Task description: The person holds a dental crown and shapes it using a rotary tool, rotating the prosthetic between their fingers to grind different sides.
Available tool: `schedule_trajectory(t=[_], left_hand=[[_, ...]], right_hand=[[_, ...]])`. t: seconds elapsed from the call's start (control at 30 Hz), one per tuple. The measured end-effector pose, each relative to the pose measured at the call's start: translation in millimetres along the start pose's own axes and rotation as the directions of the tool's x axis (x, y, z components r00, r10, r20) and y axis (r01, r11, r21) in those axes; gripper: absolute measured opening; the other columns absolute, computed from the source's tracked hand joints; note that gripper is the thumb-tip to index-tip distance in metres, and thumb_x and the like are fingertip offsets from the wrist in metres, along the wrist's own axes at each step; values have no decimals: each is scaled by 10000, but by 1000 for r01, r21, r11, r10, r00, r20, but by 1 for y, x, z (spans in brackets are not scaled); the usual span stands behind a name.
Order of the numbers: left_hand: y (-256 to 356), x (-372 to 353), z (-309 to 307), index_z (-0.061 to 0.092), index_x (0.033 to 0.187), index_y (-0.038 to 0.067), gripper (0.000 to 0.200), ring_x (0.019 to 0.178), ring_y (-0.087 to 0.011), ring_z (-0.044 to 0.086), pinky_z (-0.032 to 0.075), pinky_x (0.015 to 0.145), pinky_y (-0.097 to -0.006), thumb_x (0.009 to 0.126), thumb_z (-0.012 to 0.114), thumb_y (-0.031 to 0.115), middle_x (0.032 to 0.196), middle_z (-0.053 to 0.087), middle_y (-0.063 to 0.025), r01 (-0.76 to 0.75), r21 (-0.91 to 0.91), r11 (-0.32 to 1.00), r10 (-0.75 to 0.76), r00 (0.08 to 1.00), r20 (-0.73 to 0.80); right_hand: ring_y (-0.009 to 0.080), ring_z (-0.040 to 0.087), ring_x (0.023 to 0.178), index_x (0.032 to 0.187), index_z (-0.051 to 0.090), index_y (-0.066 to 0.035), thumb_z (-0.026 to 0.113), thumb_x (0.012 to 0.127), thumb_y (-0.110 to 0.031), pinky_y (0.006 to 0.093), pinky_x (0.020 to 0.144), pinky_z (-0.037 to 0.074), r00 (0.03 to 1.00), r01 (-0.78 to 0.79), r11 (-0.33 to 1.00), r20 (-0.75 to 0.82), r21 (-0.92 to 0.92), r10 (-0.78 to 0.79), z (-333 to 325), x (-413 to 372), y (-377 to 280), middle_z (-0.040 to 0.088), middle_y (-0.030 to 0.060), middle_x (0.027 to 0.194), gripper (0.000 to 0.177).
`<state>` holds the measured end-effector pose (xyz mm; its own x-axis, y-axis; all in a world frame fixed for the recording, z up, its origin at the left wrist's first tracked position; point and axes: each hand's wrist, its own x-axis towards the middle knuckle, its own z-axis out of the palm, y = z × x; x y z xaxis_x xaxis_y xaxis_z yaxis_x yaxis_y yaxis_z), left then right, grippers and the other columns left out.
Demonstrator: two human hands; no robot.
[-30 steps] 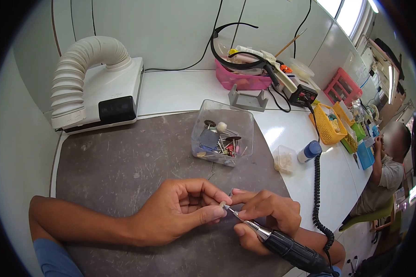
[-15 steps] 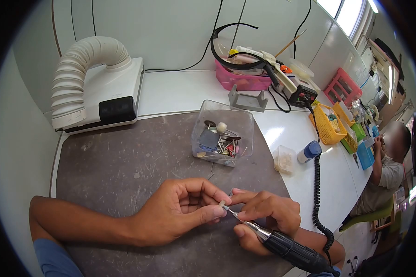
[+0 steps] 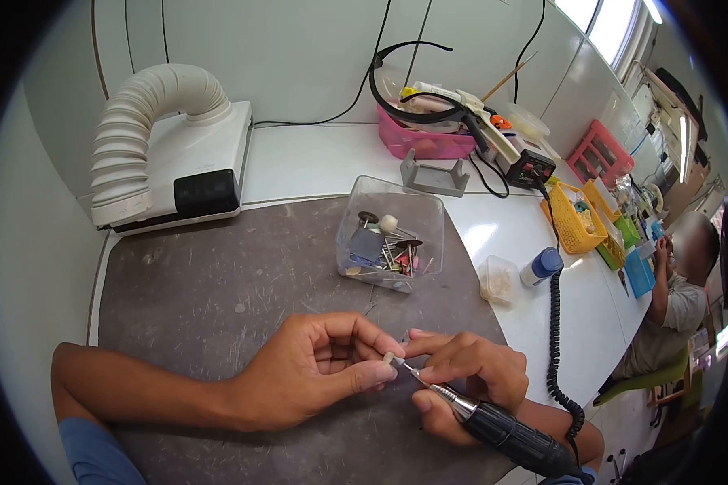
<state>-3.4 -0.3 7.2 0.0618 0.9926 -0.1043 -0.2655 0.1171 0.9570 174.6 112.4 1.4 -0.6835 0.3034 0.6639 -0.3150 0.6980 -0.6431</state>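
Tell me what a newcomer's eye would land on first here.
Probably the left hand, pinching a small pale piece over the dark mat, and the right hand, holding a black handpiece pointed at that piece, low in the middle. Next, the fat white ribbed hose at upper left, then the bright pink basket at the back.

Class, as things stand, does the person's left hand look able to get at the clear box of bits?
Probably yes, once freed: the left hand pinches a small pale piece at the handpiece tip. The clear box looks open and sits beyond on the mat, with nothing bulky between.
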Motion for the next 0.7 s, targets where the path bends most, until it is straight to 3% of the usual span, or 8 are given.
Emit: schedule_trajectory(t=[0.37,0.43,0.53,0.7], left_hand=[[0,0,0,591,1078,-8,224,837,-42,579,477,778,-180,888,631,103,905,622,-21,-4,-5,1000,4,1000,7],[2,0,0,600,1046,-11,178,863,-83,609,507,803,-224,884,617,63,929,634,-51,9,-8,1000,-9,1000,-1],[0,-1,0,593,1075,-12,217,831,-47,581,480,775,-186,889,626,96,904,621,-21,10,-20,1000,-10,1000,3],[2,-1,2,588,1073,-20,218,857,-69,596,492,781,-205,885,626,83,940,633,-47,18,-7,1000,-18,1000,-6]], right_hand=[[315,689,795,838,588,21,758,714,-92,474,827,528,998,33,999,52,-24,-32,-2,-1,1,637,148,721,239],[314,689,797,846,590,23,758,714,-86,473,830,527,999,25,999,49,-24,-23,-3,-1,0,638,150,726,239],[316,688,806,859,592,26,758,711,-76,477,832,527,999,11,999,40,-34,-9,-2,0,0,638,152,731,244],[317,689,793,850,597,27,752,705,-49,477,815,540,999,17,999,29,-51,-15,-2,1,-3,643,155,738,225]])
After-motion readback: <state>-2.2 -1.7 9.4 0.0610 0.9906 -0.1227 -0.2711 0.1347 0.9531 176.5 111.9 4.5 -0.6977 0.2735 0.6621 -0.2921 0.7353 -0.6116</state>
